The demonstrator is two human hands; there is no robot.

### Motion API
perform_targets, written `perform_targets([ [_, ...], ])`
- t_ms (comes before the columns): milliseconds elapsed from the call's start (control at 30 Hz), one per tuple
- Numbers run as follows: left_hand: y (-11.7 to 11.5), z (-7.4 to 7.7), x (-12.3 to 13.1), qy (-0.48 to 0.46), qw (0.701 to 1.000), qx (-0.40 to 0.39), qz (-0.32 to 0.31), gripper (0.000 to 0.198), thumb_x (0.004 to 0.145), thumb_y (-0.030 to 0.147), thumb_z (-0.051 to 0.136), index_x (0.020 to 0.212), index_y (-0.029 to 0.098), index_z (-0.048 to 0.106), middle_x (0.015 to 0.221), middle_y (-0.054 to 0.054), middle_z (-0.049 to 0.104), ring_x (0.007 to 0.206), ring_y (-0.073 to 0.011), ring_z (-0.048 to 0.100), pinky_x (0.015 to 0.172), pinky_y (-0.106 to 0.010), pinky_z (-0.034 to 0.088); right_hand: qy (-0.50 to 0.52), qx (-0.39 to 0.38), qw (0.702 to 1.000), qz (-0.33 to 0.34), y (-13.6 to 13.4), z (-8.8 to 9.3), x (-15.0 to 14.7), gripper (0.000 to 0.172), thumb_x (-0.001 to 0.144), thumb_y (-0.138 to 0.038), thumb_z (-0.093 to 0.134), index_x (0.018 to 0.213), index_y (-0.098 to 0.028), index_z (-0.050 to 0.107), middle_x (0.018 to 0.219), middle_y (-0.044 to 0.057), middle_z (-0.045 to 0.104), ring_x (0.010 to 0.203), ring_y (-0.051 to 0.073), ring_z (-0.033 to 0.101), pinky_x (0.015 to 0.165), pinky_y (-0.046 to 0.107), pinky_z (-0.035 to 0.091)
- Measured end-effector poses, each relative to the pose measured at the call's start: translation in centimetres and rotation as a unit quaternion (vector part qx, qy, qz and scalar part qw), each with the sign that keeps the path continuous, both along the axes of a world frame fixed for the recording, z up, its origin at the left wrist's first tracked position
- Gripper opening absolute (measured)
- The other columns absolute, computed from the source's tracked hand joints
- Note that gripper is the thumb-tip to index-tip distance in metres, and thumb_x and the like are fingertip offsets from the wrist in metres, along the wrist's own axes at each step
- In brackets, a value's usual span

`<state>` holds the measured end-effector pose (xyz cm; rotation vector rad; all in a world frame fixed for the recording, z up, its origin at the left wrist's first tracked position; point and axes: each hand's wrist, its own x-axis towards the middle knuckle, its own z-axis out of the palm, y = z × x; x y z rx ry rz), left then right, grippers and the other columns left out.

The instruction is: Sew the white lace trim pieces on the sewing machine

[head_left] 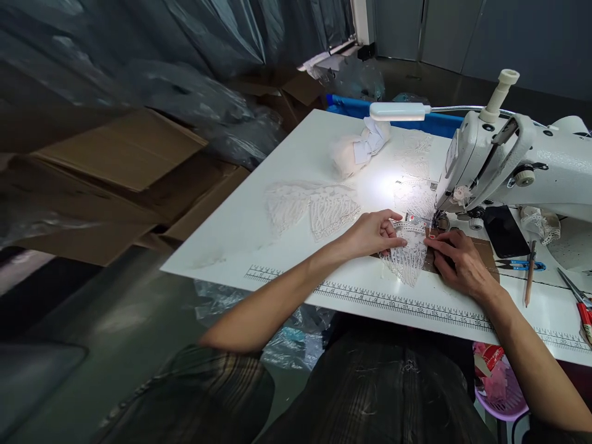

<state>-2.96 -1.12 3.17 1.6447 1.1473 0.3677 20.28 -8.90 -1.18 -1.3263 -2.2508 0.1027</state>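
Observation:
A piece of white lace (407, 262) lies in front of the needle of a white sewing machine (490, 160). My left hand (377, 235) pinches the lace at its left edge, fingers curled. On the other side my right hand (456, 256) presses thumb and forefinger together at the lace's right edge, close to the presser foot (437, 222). Brown board or cardboard (485, 253) shows under my right hand. Beyond the foot, more lace (414, 185) stretches back under the lamp's light. Exactly what the right fingertips grip is partly hidden.
Lace pieces (335, 209) and a bundle of pale fabric (354, 154) lie left on the white table (240, 228). To the right are a phone (506, 231), blue thread snips (527, 265), a pencil (530, 274) and red-handled scissors (583, 317). Cardboard boxes (124, 154) stand left.

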Motion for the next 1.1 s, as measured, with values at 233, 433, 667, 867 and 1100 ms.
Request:
perform_targets([
  [233, 0.4, -0.7, -0.3, -0.01, 1.0, 0.01, -0.012, 0.055, 0.079, 0.027, 0.078, 0.128, 0.013, 0.056, 0.072, 0.001, 0.067, 0.05, -0.0101, 0.06, 0.05, -0.024, 0.048, -0.052, 0.004, 0.998, 0.04, -0.4, 0.3, 0.3, 0.036, 0.088, -0.019, 0.054, 0.118, -0.031, 0.072, 0.111, 0.01, 0.06, 0.105, 0.028, 0.051, 0.089, 0.048, 0.047],
  [433, 0.3, -1.1, -0.7, -0.031, 0.998, 0.04, -0.036, 0.06, 0.079, 0.033, 0.076, 0.131, 0.013, 0.054, 0.076, 0.0, 0.069, 0.059, -0.0112, 0.062, 0.056, -0.025, 0.05, -0.074, -0.006, 0.997, 0.035, -0.4, 0.4, 0.2, 0.036, 0.091, -0.021, 0.054, 0.119, -0.032, 0.071, 0.111, 0.01, 0.06, 0.105, 0.028, 0.052, 0.087, 0.047, 0.046],
  [667, 0.1, -1.0, -0.8, -0.01, 0.995, 0.085, -0.049, 0.054, 0.082, 0.031, 0.066, 0.13, 0.01, 0.055, 0.079, -0.002, 0.069, 0.065, -0.0123, 0.063, 0.062, -0.025, 0.051, -0.075, -0.014, 0.997, 0.025, -0.6, 0.7, 0.0, 0.035, 0.093, -0.021, 0.05, 0.119, -0.031, 0.071, 0.112, 0.01, 0.06, 0.106, 0.028, 0.053, 0.089, 0.047, 0.046],
  [867, -0.1, -1.3, -1.1, 0.024, 0.984, 0.16, -0.07, 0.055, 0.082, 0.03, 0.064, 0.132, 0.013, 0.052, 0.087, -0.004, 0.068, 0.065, -0.0121, 0.062, 0.059, -0.025, 0.051, -0.069, -0.019, 0.997, 0.021, -0.6, 0.7, 0.0, 0.036, 0.093, -0.021, 0.05, 0.12, -0.033, 0.071, 0.113, 0.01, 0.06, 0.107, 0.028, 0.052, 0.089, 0.048, 0.046],
  [1100, 1.0, -1.8, 0.4, 0.07, 0.782, 0.583, -0.209, 0.023, 0.098, 0.02, 0.046, 0.102, 0.012, 0.066, 0.104, -0.01, 0.067, 0.082, -0.0167, 0.061, 0.059, -0.026, 0.047, -0.071, -0.005, 0.997, 0.021, -0.6, 0.5, -0.1, 0.038, 0.092, -0.02, 0.051, 0.123, -0.034, 0.069, 0.114, 0.01, 0.061, 0.105, 0.029, 0.052, 0.088, 0.047, 0.045],
])
